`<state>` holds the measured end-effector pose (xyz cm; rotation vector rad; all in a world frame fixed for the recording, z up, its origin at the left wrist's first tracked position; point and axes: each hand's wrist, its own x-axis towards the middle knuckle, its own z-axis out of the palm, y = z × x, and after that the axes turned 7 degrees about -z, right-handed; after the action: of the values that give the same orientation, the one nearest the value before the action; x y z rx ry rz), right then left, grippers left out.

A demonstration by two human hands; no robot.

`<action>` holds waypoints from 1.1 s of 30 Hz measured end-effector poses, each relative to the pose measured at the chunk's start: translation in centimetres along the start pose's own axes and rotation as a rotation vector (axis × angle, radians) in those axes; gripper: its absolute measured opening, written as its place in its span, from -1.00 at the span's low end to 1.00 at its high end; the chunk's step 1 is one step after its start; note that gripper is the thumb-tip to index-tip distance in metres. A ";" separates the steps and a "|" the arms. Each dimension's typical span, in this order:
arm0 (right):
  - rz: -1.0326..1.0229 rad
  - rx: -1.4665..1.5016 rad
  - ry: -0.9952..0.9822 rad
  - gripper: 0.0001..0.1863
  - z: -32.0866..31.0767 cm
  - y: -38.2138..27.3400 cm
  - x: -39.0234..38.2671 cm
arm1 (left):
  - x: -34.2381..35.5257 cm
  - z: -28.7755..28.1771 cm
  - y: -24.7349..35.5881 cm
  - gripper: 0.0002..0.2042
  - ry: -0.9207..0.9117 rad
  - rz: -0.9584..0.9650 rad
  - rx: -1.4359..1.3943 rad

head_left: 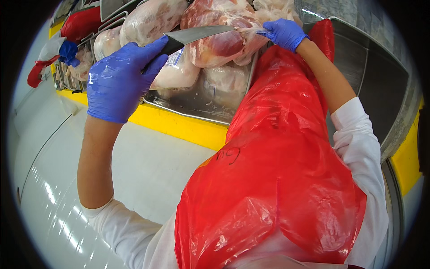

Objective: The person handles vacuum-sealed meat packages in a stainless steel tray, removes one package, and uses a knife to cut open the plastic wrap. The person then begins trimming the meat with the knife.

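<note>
My left hand (118,80), in a blue glove, is closed round the black handle (172,45) of a large knife (201,33), blade pointing right. The blade's tip is by my gloved right hand (284,35), which pinches pale, stretched film (255,33) at a big piece of reddish raw meat (215,40); I cannot tell whether it is plastic or membrane. More pale, wrapped-looking meat pieces (174,74) lie under and left of the blade in a steel tray (188,110). My red plastic apron (268,188) fills the lower right.
A yellow edge (179,130) runs in front of the trays, above grey floor (58,170). At upper left are a co-worker's blue-gloved hand (68,53), red plastic (80,22) and further meat (80,67). A steel bin (380,98) stands at the right.
</note>
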<state>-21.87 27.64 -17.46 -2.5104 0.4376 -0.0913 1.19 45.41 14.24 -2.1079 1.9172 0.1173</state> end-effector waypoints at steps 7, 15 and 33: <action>0.130 0.262 0.109 -0.45 4.3 -3.1 -2.4 | 3.7 -1.7 0.3 -0.69 -0.161 0.079 0.053; 0.147 0.523 0.236 -0.61 -0.3 -6.2 -2.4 | 11.6 -5.5 3.8 -0.73 -0.385 0.169 0.202; 0.106 0.748 0.301 -0.62 0.0 -7.5 -4.9 | 2.6 -0.2 8.9 -0.70 -0.123 -0.258 0.165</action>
<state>-24.35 35.07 -13.14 -1.7365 0.5347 -0.4983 -7.37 42.21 12.42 -2.1598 1.5165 0.0321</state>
